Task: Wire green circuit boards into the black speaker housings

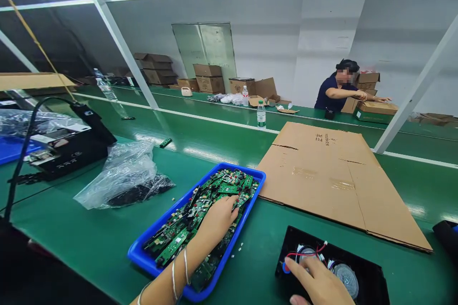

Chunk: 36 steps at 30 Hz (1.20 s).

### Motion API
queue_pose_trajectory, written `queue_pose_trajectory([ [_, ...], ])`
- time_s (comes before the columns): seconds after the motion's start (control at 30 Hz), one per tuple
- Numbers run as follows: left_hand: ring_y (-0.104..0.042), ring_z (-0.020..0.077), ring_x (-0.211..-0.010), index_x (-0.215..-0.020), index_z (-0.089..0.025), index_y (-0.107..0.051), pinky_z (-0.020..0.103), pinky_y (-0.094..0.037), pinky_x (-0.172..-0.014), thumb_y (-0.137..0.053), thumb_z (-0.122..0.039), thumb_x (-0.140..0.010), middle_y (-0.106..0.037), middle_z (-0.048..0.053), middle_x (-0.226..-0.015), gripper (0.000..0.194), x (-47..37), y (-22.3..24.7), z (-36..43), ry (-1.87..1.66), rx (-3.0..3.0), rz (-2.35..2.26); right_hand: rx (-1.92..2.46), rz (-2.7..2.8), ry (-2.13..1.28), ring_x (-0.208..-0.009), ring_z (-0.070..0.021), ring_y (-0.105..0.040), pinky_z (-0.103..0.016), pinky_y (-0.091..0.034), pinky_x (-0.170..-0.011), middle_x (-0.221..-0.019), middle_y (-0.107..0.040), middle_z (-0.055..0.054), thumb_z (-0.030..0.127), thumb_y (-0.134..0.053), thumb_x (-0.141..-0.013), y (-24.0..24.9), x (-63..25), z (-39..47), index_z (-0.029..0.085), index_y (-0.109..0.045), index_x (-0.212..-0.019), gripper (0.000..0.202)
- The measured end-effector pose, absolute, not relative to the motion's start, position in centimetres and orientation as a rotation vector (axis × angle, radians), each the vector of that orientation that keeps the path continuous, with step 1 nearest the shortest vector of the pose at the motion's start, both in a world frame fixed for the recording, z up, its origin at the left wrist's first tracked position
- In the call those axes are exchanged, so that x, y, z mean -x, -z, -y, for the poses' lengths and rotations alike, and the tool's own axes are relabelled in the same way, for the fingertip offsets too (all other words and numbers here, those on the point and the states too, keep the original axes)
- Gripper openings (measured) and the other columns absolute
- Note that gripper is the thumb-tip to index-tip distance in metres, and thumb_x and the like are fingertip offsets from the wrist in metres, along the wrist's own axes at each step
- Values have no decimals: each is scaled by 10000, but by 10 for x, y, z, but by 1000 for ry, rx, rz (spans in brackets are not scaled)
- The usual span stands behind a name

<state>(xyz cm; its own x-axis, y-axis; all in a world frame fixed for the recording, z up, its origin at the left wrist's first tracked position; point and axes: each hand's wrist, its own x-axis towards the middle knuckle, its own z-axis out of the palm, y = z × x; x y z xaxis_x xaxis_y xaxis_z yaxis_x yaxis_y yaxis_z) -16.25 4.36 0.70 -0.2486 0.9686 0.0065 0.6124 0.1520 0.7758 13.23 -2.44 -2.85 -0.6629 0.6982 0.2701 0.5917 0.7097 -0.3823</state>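
A long blue tray (219, 282) full of green circuit boards (173, 246) lies in the middle of the green table. Over the boards, near the tray's far end, is my left hand (220, 217), its fingers bent down among them; what its fingertips hold, if anything, is hidden. At the bottom right lies a black panel (372, 274) with two round silver parts (345, 280) and red wires (302, 253). My right hand (320, 281) rests over this panel with fingers spread, the index fingertip by a small blue part (286, 267).
Flattened cardboard (332, 176) lies right of the tray. Left are a plastic bag (125, 174) and a black device (75, 150) with a cable. A water bottle (261, 115) stands beyond. Across the far bench a person (338, 86) handles a box (375, 112).
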Motion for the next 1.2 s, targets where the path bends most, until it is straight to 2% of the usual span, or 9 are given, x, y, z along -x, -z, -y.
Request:
queue_pose_trajectory([
  [0.1, -552, 310, -1108, -823, -211, -656, 474, -334, -1051, -704, -129, -661, -681, 61, -963, 188, 168, -13, -36, -1063, -1342, -1902, 1065, 2407, -439, -958, -220, -622, -271, -542, -754, -1136, -611, -72, 239, -594, -814, 34, -122, 16, 289, -408, -1367, 586],
  [0.2, -600, 343, -1017, -813, -240, -660, 437, -447, -967, -726, -197, -586, -684, 46, -850, 241, 173, -20, -24, -1172, -1153, -1807, 1110, 2064, -691, -1124, -220, -536, -334, -481, -914, -1273, -530, -84, 270, -523, -865, 36, -111, 15, 263, -363, -1380, 539],
  [0.37, -650, 316, -925, -964, -201, -663, 366, -583, -713, -742, -336, -560, -671, 79, -1039, 433, 157, -23, 3, -1219, -876, -1484, 1028, 1360, -1208, -1109, -208, -552, -373, -506, -883, -1275, -517, -110, 418, -465, -918, 21, -94, 6, 244, -402, -1273, 400],
  [0.43, -653, 301, -925, -957, -193, -682, 335, -586, -702, -771, -340, -530, -666, 87, -1082, 460, 143, -19, 13, -1205, -769, -1369, 933, 1214, -1305, -1048, -217, -593, -400, -502, -894, -1188, -576, -118, 460, -549, -874, 10, -91, 0, 233, -428, -1215, 427],
  [0.5, -647, 282, -939, -927, -185, -709, 296, -579, -729, -819, -307, -481, -679, 87, -1062, 475, 129, -13, 20, -1166, -633, -1251, 883, 1103, -1323, -865, -199, -655, -386, -542, -804, -1012, -648, -91, 467, -621, -828, -1, -89, -3, 231, -424, -1183, 470],
  [0.6, -638, 267, -953, -909, -189, -729, 271, -568, -771, -871, -284, -428, -691, 81, -1033, 510, 110, -9, 26, -1103, -500, -1128, 879, 1015, -1292, -598, -150, -634, -328, -563, -624, -851, -676, -47, 473, -666, -788, -11, -88, -3, 231, -418, -1131, 487],
  [0.7, -627, 286, -972, -898, -201, -727, 297, -571, -773, -880, -305, -424, -692, 71, -1028, 509, 95, -11, 26, -1168, -540, -1128, 915, 1121, -1304, -507, -119, -588, -283, -541, -549, -862, -689, -67, 480, -626, -818, -11, -90, 0, 207, -482, -1002, 359],
  [0.9, -635, 275, -980, -938, -204, -701, 292, -544, -835, -869, -319, -496, -709, 61, -994, 487, 72, -16, 25, -1264, -618, -1042, 1078, 1573, -1077, -635, -151, -623, -256, -515, -642, -791, -687, -51, 438, -526, -890, -7, -92, 13, 193, -663, -916, 282],
  [1.2, -614, 306, -995, -901, -237, -704, 335, -530, -889, -784, -470, -612, -679, 70, -1044, 380, 59, -1, 34, -1276, -931, -1220, 975, 1868, -364, -648, -133, -564, -242, -459, -585, -696, -618, -2, 216, -508, -895, -9, -87, 19, 210, -579, -828, 98],
])
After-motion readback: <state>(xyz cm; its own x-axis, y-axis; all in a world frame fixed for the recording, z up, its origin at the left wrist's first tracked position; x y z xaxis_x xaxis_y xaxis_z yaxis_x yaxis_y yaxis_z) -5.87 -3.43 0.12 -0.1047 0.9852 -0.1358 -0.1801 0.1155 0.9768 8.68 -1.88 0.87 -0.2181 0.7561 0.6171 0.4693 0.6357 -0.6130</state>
